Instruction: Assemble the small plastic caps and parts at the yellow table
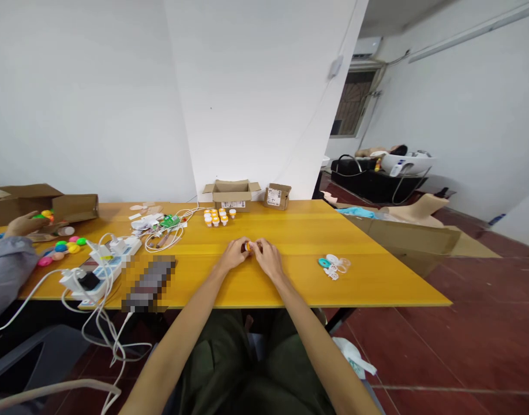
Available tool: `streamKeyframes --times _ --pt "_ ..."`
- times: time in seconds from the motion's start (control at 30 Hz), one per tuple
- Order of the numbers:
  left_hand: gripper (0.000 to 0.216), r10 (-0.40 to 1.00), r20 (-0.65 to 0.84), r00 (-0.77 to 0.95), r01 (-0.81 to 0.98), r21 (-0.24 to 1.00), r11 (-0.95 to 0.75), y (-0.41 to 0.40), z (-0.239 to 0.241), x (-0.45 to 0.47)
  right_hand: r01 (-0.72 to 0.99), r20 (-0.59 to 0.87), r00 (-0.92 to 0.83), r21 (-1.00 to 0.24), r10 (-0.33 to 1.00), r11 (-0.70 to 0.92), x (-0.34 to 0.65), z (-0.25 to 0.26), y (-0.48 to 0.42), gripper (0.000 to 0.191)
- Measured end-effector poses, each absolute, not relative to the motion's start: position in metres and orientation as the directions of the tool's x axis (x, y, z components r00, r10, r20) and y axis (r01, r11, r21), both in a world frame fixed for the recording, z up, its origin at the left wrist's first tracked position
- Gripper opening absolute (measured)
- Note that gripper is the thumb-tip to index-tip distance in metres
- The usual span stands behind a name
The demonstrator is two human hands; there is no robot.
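My left hand (233, 251) and my right hand (266, 253) meet over the middle of the yellow table (299, 230). Both are closed, pinching one small orange and white part (248, 246) between their fingertips. Farther back stands a cluster of several small white pots with orange caps (218, 217). To my right on the table lies a little heap of clear and teal plastic pieces (333, 265).
Two open cardboard boxes (232, 193) stand at the far edge. A power strip with white cables (100, 266) and a blurred-out item lie at the left. Another person's hand (26, 223) and grey sleeve reach over coloured round parts (65, 248) by a box.
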State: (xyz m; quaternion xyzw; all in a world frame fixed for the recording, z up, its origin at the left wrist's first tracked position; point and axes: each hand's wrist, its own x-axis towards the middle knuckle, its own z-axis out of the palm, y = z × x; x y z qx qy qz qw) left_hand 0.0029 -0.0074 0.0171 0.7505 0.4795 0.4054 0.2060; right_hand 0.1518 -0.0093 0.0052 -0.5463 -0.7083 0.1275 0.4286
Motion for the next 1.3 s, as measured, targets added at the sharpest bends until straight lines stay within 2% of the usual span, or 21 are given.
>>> streamKeyframes --times 0.3,0.53,0.63,0.87,1.07,1.17,1.3 --pt "0.019 0.904 0.393 0.168 0.526 0.740 -0.420 -0.003 0.012 -0.001 0.569 0.499 -0.101 -0.681 0.861 0.462 0.149 -0.001 -0.005 0.015" --pt "0.034 0.934 0.326 0.144 0.312 0.881 -0.356 0.008 0.006 -0.002 0.608 0.503 -0.038 -0.674 0.863 0.419 0.152 -0.009 0.005 0.013" --pt "0.034 0.942 0.311 0.123 0.247 0.910 -0.332 0.010 0.006 -0.005 0.649 0.497 -0.047 -0.644 0.866 0.405 0.154 -0.009 0.006 0.010" --pt "0.028 0.941 0.333 0.060 0.196 0.920 -0.338 0.011 0.007 -0.009 0.664 0.471 -0.077 -0.634 0.879 0.397 0.153 -0.007 0.005 0.007" --pt "0.022 0.906 0.398 0.140 0.172 0.892 -0.419 0.009 0.010 -0.008 0.570 0.430 -0.124 -0.706 0.894 0.419 0.151 -0.003 0.005 0.012" --pt "0.024 0.912 0.375 0.169 0.178 0.898 -0.402 0.007 0.012 -0.006 0.544 0.423 -0.141 -0.722 0.895 0.427 0.150 -0.003 0.006 0.012" --pt "0.026 0.913 0.392 0.112 0.236 0.882 -0.408 0.009 0.010 -0.003 0.569 0.437 -0.117 -0.707 0.892 0.420 0.149 -0.006 0.006 0.017"
